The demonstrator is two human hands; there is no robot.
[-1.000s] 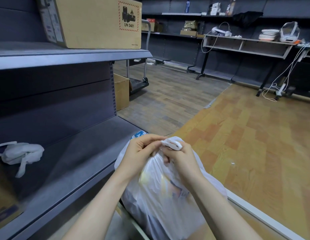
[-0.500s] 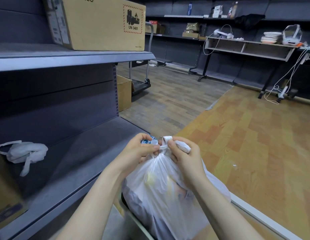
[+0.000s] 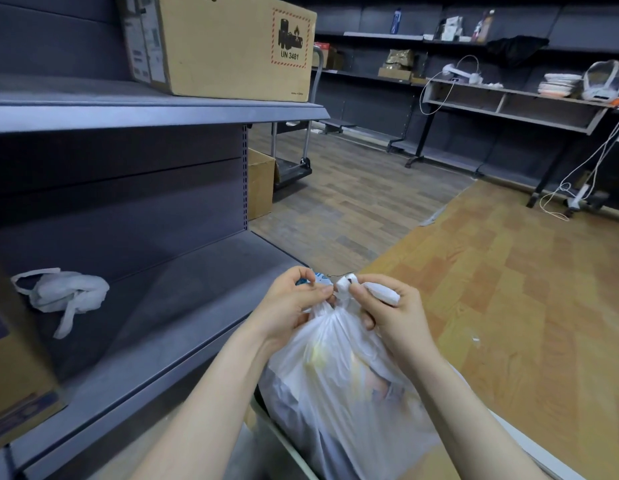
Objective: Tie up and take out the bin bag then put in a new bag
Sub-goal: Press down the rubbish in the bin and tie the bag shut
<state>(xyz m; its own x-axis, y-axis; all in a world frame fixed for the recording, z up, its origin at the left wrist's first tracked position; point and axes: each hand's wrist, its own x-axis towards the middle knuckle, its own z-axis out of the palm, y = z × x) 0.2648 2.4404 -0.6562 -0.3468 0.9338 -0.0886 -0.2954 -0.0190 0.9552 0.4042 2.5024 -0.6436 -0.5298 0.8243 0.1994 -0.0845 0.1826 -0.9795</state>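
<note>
Tying step in hand. The bag (image 3: pixel 335 382) sat low and central, just right of the shelf (image 3: pixel 183 306), its neck gathered into a tight twist between the two hands. Left hand (image 3: pixel 290 310) had fingers curled, thumb and forefinger pinching one strip of the neck; right hand (image 3: pixel 391 317) had fingers curled round the other strip, a rolled white end poking out past the knuckles. A knot looked part-formed at the neck; whether it was drawn tight could not be told.

Judged progress: early. The bag was gathered and nearly tied. Lifting it out, carrying it off and fitting a fresh one were all left. The bin itself was mostly hidden under the bag; only a pale rim showed low in the view.

A spare bag (image 3: pixel 65 296), crumpled white with loose handles, lay on the shelf to the left, well apart from the hands, likely the replacement.

Room: the shelf's front edge ran close along the left forearm, so a lift would be best taken up and to the right, over the open floor (image 3: pixel 491 271). A box (image 3: pixel 225 46) stood on the upper shelf, overhanging nothing above the bag.
</note>
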